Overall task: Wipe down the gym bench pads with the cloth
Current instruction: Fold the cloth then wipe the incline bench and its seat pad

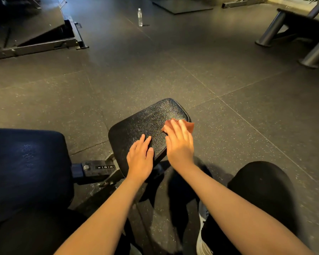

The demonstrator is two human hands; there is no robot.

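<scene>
At centre frame, the right hand point(179, 144) pressed the reddish-brown cloth point(189, 126) with flat, uncurled fingers onto the right edge of the seat pad point(145, 122). The left hand point(140, 159) lay flat on the pad's near edge, holding nothing. Wiping seemed under way here. Whether the larger back pad point(26, 162), lower left, was done could not be told.

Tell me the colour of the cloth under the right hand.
Reddish-brown; the cloth shows in the head view, beneath the right hand.
</scene>
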